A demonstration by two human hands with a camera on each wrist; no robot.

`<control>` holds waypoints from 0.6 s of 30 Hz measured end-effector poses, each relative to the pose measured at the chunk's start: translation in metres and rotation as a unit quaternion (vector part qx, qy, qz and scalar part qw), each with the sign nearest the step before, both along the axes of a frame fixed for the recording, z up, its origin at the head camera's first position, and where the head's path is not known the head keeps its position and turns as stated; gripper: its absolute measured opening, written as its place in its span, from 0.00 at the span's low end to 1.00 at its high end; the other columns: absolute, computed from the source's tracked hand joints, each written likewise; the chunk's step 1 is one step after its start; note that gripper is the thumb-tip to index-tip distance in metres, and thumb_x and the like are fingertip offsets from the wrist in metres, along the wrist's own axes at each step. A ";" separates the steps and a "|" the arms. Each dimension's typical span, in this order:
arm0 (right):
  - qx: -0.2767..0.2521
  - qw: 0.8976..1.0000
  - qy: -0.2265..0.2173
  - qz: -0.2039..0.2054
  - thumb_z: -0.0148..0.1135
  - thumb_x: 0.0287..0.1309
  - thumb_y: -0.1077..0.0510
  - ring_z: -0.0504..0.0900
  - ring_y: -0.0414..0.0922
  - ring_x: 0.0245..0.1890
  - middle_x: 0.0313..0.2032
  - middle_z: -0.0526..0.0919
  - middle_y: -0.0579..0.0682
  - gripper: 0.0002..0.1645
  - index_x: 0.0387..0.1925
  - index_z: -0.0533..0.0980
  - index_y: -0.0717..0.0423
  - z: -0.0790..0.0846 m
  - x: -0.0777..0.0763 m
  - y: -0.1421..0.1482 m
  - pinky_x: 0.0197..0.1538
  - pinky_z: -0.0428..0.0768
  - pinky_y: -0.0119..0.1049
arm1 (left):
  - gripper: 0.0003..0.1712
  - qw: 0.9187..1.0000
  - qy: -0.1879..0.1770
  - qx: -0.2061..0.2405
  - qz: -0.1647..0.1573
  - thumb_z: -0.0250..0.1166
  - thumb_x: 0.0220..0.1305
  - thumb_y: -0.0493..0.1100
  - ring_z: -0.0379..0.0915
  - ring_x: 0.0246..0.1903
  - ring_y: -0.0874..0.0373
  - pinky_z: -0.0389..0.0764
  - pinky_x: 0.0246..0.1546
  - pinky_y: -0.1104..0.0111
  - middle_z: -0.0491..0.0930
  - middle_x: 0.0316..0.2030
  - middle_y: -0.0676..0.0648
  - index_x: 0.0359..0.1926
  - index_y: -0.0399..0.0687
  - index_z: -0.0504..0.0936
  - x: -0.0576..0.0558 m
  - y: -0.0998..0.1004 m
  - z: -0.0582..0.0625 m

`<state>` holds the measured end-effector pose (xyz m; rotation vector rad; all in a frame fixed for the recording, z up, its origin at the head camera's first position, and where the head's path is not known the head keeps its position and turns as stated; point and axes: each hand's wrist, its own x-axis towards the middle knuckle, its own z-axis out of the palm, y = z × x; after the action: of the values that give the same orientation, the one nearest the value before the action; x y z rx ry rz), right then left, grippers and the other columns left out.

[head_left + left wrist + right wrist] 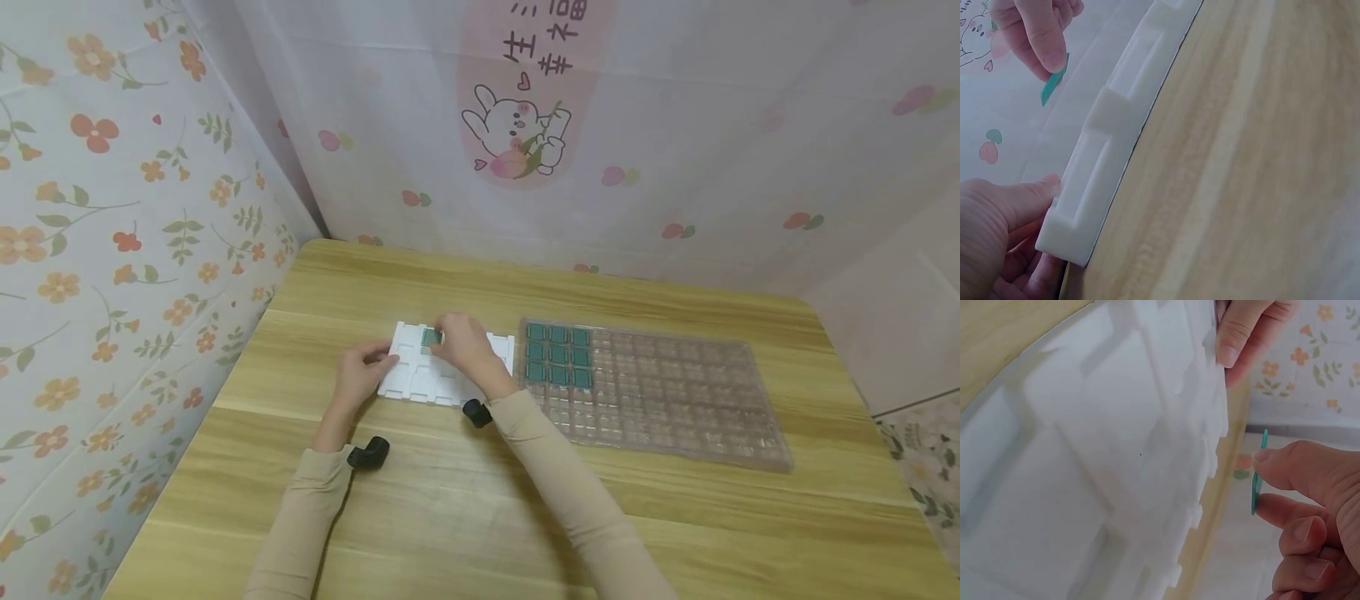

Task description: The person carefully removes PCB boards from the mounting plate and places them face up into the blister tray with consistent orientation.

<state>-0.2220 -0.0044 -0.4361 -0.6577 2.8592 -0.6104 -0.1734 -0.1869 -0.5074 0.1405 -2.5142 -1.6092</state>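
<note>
A white plastic tray (427,381) with shallow square recesses lies on the table. My left hand (358,373) grips its left edge, the thumb along the rim in the left wrist view. Over the tray's far side, my right hand (467,348) pinches a small thin green circuit board (430,337). Seen from the right wrist, that green board (1256,481) stands edge-on between thumb and finger, apart from the tray. To the right, a clear plastic tray (675,400) holds several similar green boards (557,355) in its left compartments.
The wooden table (420,533) reaches back to a printed curtain (675,125). A flowered curtain (135,275) hangs along the left side. Black wrist cameras (369,453) jut out from both forearms, close to the tabletop.
</note>
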 end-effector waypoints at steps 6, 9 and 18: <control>-0.002 1.000 0.001 0.000 0.66 0.54 0.58 0.80 0.48 0.45 0.47 0.82 0.54 0.17 0.45 0.79 0.62 0.004 0.003 0.006 0.47 0.77 0.39 | 0.17 1.000 -0.003 -0.004 0.000 0.66 0.55 0.33 0.76 0.36 0.48 0.71 0.33 0.82 0.81 0.37 0.34 0.46 0.30 0.80 0.001 0.000 0.001; -0.007 1.000 -0.001 -0.002 0.66 0.54 0.59 0.80 0.49 0.43 0.47 0.82 0.55 0.17 0.45 0.79 0.63 0.006 0.005 0.010 0.46 0.77 0.39 | 0.16 1.000 -0.005 -0.003 0.001 0.66 0.55 0.33 0.76 0.36 0.49 0.71 0.33 0.82 0.81 0.36 0.34 0.46 0.30 0.81 0.001 0.000 0.001; -0.013 1.000 0.015 -0.009 0.66 0.53 0.59 0.78 0.45 0.33 0.46 0.82 0.55 0.15 0.43 0.80 0.62 0.009 0.011 0.021 0.36 0.76 0.35 | 0.17 1.000 0.000 -0.010 0.004 0.66 0.55 0.33 0.76 0.35 0.49 0.71 0.32 0.81 0.81 0.36 0.34 0.46 0.29 0.81 0.000 0.000 -0.002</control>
<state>-0.2106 0.0163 -0.4269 -0.6524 2.8924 -0.6474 -0.1736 -0.1868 -0.5091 0.1483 -2.5248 -1.5813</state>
